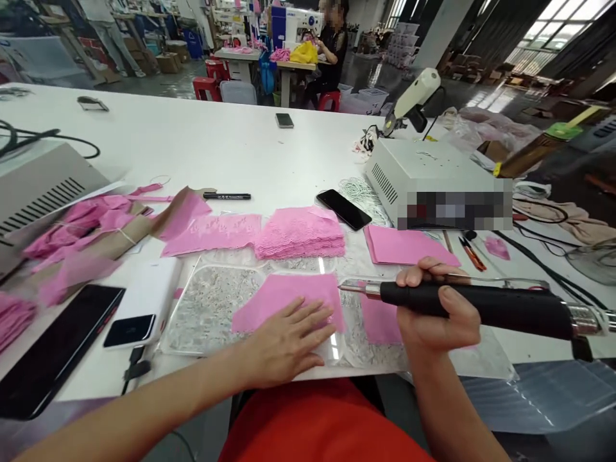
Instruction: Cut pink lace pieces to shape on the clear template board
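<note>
My left hand (289,340) lies flat with its fingers spread on a pink fabric piece (283,292), pressing it on a clear template sheet (212,314). My right hand (437,308) is wrapped round the black handle of an electric cutting knife (500,308). Its metal tip points left and reaches the right edge of that fabric piece; whether it touches the cloth I cannot tell. Another pink piece (380,321) lies partly behind my right hand. Beyond my hands are a stack of pink lace pieces (301,234) and a stack of plain pink pieces (409,245).
A grey control box (433,170) stands at the right, another grey box (43,186) at the left. Phones (344,208), a white power bank (149,295), a marker (226,196) and orange snips (472,253) lie about. Across the table a person (332,51) sits by a sewing machine.
</note>
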The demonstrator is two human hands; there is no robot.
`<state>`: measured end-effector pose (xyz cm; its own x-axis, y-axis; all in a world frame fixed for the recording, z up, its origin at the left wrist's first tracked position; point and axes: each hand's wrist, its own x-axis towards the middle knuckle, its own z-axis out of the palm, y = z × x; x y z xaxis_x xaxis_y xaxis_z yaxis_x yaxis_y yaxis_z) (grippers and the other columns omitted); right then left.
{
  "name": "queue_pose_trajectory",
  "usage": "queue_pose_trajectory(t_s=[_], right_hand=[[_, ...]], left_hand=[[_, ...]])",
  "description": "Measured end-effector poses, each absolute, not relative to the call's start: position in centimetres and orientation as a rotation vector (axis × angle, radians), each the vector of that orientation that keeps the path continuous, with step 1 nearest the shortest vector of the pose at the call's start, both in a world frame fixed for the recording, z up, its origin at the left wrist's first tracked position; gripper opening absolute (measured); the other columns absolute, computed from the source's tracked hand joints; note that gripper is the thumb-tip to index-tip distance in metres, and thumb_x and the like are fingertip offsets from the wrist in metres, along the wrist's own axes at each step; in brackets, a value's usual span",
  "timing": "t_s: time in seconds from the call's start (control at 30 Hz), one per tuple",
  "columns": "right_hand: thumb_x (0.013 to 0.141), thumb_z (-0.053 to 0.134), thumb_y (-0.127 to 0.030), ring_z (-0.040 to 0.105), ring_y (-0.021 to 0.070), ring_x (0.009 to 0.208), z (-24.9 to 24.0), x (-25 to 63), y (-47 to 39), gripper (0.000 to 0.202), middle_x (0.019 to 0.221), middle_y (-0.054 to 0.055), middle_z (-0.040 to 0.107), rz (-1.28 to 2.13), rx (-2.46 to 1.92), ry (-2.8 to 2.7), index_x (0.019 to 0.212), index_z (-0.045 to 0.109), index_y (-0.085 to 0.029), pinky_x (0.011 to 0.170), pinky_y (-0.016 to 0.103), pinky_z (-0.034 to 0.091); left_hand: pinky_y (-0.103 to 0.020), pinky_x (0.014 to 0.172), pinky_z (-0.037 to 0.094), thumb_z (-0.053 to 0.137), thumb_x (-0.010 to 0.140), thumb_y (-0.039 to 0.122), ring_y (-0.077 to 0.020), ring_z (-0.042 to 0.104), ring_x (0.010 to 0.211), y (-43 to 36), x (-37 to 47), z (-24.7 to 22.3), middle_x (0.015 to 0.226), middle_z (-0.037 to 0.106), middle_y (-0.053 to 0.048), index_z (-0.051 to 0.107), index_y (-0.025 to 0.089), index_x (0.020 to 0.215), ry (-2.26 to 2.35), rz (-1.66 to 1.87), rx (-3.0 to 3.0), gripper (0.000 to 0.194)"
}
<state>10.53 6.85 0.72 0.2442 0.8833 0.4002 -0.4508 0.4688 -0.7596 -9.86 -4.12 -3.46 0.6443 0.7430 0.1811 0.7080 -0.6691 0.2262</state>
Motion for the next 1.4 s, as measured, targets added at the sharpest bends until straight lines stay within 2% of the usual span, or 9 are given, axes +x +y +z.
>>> queue_pose_trajectory(t_s=[0.17, 0.4, 0.57, 0.73, 0.9, 1.07, 1.4], right_hand=[[0.061, 0.051, -0.02, 0.053, 0.0121, 0.054, 0.2, 11.1, 7.0, 0.018, 0.077, 0.002, 0.059, 0.986, -0.545, -0.925, 0.075, 0.063, -0.018, 0.05, 0.03, 0.044], [0.068, 0.055, -0.021, 0.056, 0.0122, 0.058, -0.4, 10.5, 7.8, 0.015, 0.085, 0.002, 0.059, 0.996, -0.513, -0.987, 0.081, 0.061, -0.019, 0.057, 0.033, 0.048], [0.072, 0.056, -0.023, 0.057, 0.0134, 0.063, -0.9, 9.7, 7.9, 0.013, 0.089, 0.002, 0.058, 0.973, -0.558, -1.075, 0.084, 0.059, -0.02, 0.065, 0.036, 0.049], [0.074, 0.056, -0.022, 0.057, 0.0136, 0.064, -1.0, 9.6, 8.1, 0.012, 0.087, 0.002, 0.059, 0.959, -0.553, -1.087, 0.086, 0.059, -0.02, 0.065, 0.036, 0.049], [0.072, 0.056, -0.022, 0.056, 0.0146, 0.064, -0.9, 9.5, 8.3, 0.012, 0.083, 0.001, 0.058, 0.938, -0.565, -1.079, 0.084, 0.059, -0.02, 0.066, 0.037, 0.049], [0.072, 0.057, -0.022, 0.056, 0.0137, 0.063, -0.9, 9.1, 8.3, 0.011, 0.088, 0.002, 0.058, 0.93, -0.597, -1.088, 0.083, 0.058, -0.019, 0.065, 0.037, 0.049], [0.071, 0.056, -0.021, 0.057, 0.0132, 0.061, -1.1, 9.3, 8.5, 0.011, 0.087, 0.002, 0.057, 0.9, -0.615, -1.125, 0.082, 0.058, -0.019, 0.064, 0.037, 0.049]], left_hand=[[-0.048, 0.118, 0.021, 0.047, 0.096, 0.043, -0.025, 0.036, 0.139, -3.9, -8.9, -3.3, 0.146, 0.044, -0.008, 0.045, 0.021, 0.139, 1.187, 0.306, 2.785, 0.049], [-0.049, 0.119, 0.018, 0.046, 0.097, 0.042, -0.0238, 0.036, 0.139, -3.7, -8.7, -3.2, 0.146, 0.045, -0.007, 0.041, 0.019, 0.141, 1.173, 0.296, 2.822, 0.05], [-0.046, 0.118, 0.023, 0.045, 0.097, 0.043, -0.0237, 0.035, 0.139, -3.3, -8.5, -3.6, 0.146, 0.044, -0.009, 0.039, 0.017, 0.143, 1.236, 0.331, 2.793, 0.053], [-0.048, 0.116, 0.029, 0.044, 0.097, 0.044, -0.0256, 0.035, 0.139, -3.1, -8.4, -4.2, 0.147, 0.042, -0.01, 0.04, 0.015, 0.141, 1.263, 0.341, 2.752, 0.053], [-0.048, 0.116, 0.028, 0.046, 0.096, 0.043, -0.0254, 0.035, 0.139, -3.1, -8.2, -4.5, 0.146, 0.044, -0.011, 0.043, 0.016, 0.14, 1.253, 0.368, 2.725, 0.051], [-0.05, 0.114, 0.03, 0.044, 0.097, 0.043, -0.0269, 0.038, 0.137, -3.1, -8.1, -4.5, 0.145, 0.046, -0.01, 0.046, 0.015, 0.137, 1.241, 0.394, 2.742, 0.049], [-0.047, 0.116, 0.026, 0.045, 0.096, 0.046, -0.025, 0.038, 0.138, -3.2, -8.1, -4.5, 0.144, 0.047, -0.01, 0.045, 0.017, 0.138, 1.255, 0.417, 2.714, 0.052]])
